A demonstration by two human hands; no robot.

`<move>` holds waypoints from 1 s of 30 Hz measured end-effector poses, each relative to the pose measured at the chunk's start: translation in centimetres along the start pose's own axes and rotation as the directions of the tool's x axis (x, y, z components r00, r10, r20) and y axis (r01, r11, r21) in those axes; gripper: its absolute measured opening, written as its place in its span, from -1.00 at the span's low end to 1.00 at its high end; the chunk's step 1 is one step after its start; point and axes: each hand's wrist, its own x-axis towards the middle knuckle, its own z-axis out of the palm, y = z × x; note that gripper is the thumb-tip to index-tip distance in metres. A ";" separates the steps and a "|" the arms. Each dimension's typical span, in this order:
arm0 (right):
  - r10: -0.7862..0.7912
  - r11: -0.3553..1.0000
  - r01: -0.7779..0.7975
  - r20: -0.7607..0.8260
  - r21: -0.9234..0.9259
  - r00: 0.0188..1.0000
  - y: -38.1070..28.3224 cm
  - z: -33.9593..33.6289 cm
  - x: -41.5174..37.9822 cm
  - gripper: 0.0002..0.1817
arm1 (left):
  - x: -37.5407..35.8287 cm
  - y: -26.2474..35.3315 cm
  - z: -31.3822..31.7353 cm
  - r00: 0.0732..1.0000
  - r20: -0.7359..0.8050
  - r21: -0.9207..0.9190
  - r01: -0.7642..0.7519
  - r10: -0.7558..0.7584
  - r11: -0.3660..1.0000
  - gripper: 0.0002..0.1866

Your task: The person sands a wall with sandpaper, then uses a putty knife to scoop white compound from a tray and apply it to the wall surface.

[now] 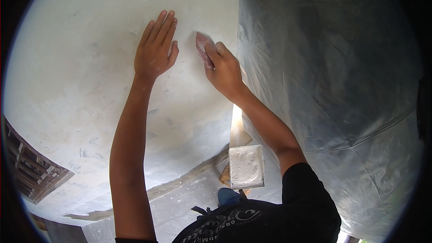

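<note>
My left hand (155, 51) lies flat against the pale, patchy wall (90, 63), its fingers stretched upward and the thumb apart. To its right, my right hand (225, 69) grips a folded piece of reddish sandpaper (202, 47), dusted with white, between thumb and fingers. One corner of the sandpaper points up and rests at the wall surface. The rest of it is hidden behind my fingers. Scuffs and grey smudges mark the wall around and below both hands.
A square container of white putty (246, 166) stands below my right forearm. Grey plastic sheeting (333, 72) hangs along the right side. A brown wooden lattice vent (31, 166) is set at the lower left. The floor (175, 211) below has white specks.
</note>
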 end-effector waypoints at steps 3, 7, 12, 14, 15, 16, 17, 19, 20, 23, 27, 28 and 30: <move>-0.085 0.993 0.067 -0.199 -0.096 0.976 2.5 -0.2 3.5 -0.37 | 0.0 0.1 0.0 1.000 0.008 0.007 0.002 -0.002 1.000 -0.47; -0.216 0.968 0.171 -0.268 -0.183 0.939 4.4 1.6 5.3 -0.34 | 0.0 0.0 -0.1 1.000 0.030 -0.033 0.008 -0.007 0.999 -0.46; -0.173 0.969 0.163 -0.036 -0.185 0.984 4.4 4.4 -2.0 -0.48 | -0.1 0.1 -0.1 1.000 0.022 -0.048 0.015 -0.014 0.999 -0.46; -0.120 0.987 0.123 0.041 -0.099 0.992 3.9 4.8 -6.3 -0.33 | 0.0 0.1 -0.2 0.999 0.031 -0.053 0.012 -0.011 0.998 -0.46; -0.124 0.991 0.125 0.048 -0.040 0.991 3.8 4.7 -7.2 -0.27 | 0.1 0.1 -0.1 1.000 0.024 -0.050 0.009 -0.008 0.999 -0.46; -0.126 0.991 0.128 0.043 -0.042 0.991 3.7 4.3 -6.6 -0.27 | 0.0 0.1 -0.1 1.000 0.015 -0.028 0.007 -0.006 1.000 -0.46; -0.129 0.992 0.129 0.001 -0.012 0.992 3.4 3.4 -5.5 -0.22 | 0.0 0.1 -0.1 1.000 0.010 -0.008 0.007 -0.006 1.000 -0.47; -0.111 0.994 0.112 -0.104 0.008 0.988 2.7 1.5 -2.3 -0.18 | 0.1 0.1 -0.3 1.000 0.026 -0.002 0.009 -0.009 1.000 -0.47; -0.116 0.993 0.112 -0.173 -0.031 0.978 2.9 0.8 -0.2 -0.21 | 0.1 0.2 -0.4 0.999 0.039 0.006 0.009 -0.009 1.000 -0.47; -0.121 0.982 0.073 -0.285 -0.173 0.951 3.6 0.4 5.1 -0.31 | 0.1 0.1 -0.2 0.999 0.033 -0.002 0.007 -0.007 1.000 -0.46; -0.144 0.958 0.089 -0.192 -0.272 0.971 4.7 4.1 3.1 -0.45 | 0.0 0.0 -0.2 1.000 0.020 -0.004 0.001 -0.001 1.000 -0.46; -0.127 0.968 0.092 -0.143 -0.234 0.982 4.3 4.6 1.0 -0.44 | 0.0 0.0 -0.2 1.000 0.017 -0.004 -0.001 0.002 1.000 -0.46; -0.026 0.985 0.026 0.003 -0.168 1.000 3.2 5.5 -3.6 -0.43 | 0.0 0.1 -0.2 1.000 0.013 -0.007 0.004 -0.004 1.000 -0.47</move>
